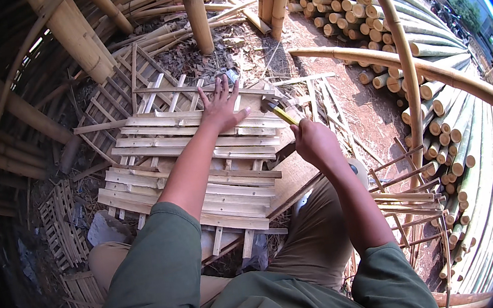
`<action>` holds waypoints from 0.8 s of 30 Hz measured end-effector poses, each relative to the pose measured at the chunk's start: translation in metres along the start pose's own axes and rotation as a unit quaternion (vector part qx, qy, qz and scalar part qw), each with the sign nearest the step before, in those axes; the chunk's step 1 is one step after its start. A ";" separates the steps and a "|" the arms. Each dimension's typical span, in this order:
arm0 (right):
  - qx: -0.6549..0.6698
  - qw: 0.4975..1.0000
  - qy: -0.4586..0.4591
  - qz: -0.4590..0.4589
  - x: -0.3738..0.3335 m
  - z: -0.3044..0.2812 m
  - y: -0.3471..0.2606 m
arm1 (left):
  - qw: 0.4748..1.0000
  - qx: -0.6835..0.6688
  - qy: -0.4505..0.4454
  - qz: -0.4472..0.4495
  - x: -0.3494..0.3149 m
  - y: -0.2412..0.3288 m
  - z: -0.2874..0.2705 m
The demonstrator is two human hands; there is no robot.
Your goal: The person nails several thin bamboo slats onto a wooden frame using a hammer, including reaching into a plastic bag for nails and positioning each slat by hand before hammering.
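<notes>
A panel of pale bamboo slats [193, 195] lies before me, its slats running side by side across a few crosspieces. Fingers spread, my left hand [222, 107] rests over the far slats. My right hand [316, 143] is wrapped round the yellow handle of a hammer [281, 113]. The hammer's dark head is by the far right end of the panel, just right of my left hand. Whether it touches the wood I cannot tell. Below the panel, a flat wooden board [295, 177] shows at the right.
Stacked bamboo poles [358, 13] fill the right side. A curved pole [406, 63] arches up nearby. Thick bamboo posts [196, 17] stand beyond the panel. Lattice pieces [63, 223] lie at the left, and a rack of thin sticks [406, 196] stands right of my knee.
</notes>
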State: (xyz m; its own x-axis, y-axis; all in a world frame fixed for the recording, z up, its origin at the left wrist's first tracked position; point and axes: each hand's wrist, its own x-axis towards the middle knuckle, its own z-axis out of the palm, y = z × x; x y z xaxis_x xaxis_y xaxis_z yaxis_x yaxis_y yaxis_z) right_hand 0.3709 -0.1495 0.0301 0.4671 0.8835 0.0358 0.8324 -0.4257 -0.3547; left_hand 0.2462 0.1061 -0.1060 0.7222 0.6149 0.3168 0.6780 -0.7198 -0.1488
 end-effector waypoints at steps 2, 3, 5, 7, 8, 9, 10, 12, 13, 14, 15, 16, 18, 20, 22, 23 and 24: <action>-0.007 1.000 0.002 0.001 0.001 0.001 0.001 | 0.975 0.113 0.187 0.024 0.001 0.003 0.018; -0.014 1.000 0.010 0.016 -0.001 -0.003 0.010 | 0.998 0.001 0.070 -0.008 0.007 0.024 0.002; -0.013 1.000 0.016 0.020 -0.001 -0.005 0.011 | 0.993 -0.097 -0.054 -0.045 0.006 0.029 -0.016; 0.007 0.999 0.048 0.003 0.001 -0.003 0.007 | 0.994 -0.078 -0.059 -0.058 0.003 0.025 -0.024; -0.002 0.999 0.036 0.002 0.000 -0.002 0.006 | 0.992 -0.060 -0.082 -0.078 0.003 0.025 -0.028; -0.003 0.999 0.037 0.002 0.000 -0.002 0.006 | 0.992 -0.061 -0.081 -0.078 0.003 0.027 -0.032; -0.006 1.000 0.017 0.012 -0.001 -0.001 0.006 | 0.987 -0.078 -0.108 -0.090 0.003 0.029 -0.037; -0.007 1.000 -0.003 0.018 -0.003 0.003 0.007 | 0.981 -0.095 -0.134 -0.102 0.004 0.030 -0.040; -0.006 1.000 -0.003 0.017 -0.002 0.004 0.008 | 0.981 -0.092 -0.134 -0.106 0.004 0.030 -0.039; -0.005 1.000 0.007 0.006 -0.001 0.003 0.010 | 0.981 -0.090 -0.133 -0.109 0.004 0.030 -0.038; -0.003 1.000 0.015 -0.004 0.000 0.001 0.009 | 0.981 -0.090 -0.133 -0.109 0.004 0.029 -0.037; -0.003 1.000 0.015 -0.003 0.000 -0.002 0.007 | 0.981 -0.092 -0.135 -0.109 0.004 0.029 -0.037; 0.020 0.996 0.089 -0.018 0.002 -0.013 -0.002 | 0.980 -0.093 -0.137 -0.111 0.004 0.028 -0.037; 0.040 0.994 0.105 -0.006 0.002 -0.030 -0.021 | 0.979 -0.091 -0.141 -0.113 0.000 0.022 -0.037; 0.049 0.986 0.159 -0.019 0.000 -0.032 -0.024 | 0.979 -0.094 -0.139 -0.112 0.001 0.024 -0.038; 0.049 0.986 0.159 -0.019 0.001 -0.021 -0.018 | 0.980 -0.095 -0.137 -0.112 0.002 0.024 -0.039; 0.029 0.992 0.123 -0.030 0.000 -0.005 -0.005 | 0.980 -0.099 -0.137 -0.108 0.003 0.028 -0.039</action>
State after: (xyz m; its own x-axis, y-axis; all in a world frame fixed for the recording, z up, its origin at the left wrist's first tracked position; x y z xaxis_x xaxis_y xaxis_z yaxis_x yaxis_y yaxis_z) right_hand 0.3685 -0.1481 0.0362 0.4815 0.8298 0.2820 0.8459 -0.3558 -0.3973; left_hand 0.2619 0.0751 -0.0726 0.5925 0.8038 0.0545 0.7991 -0.5949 0.0866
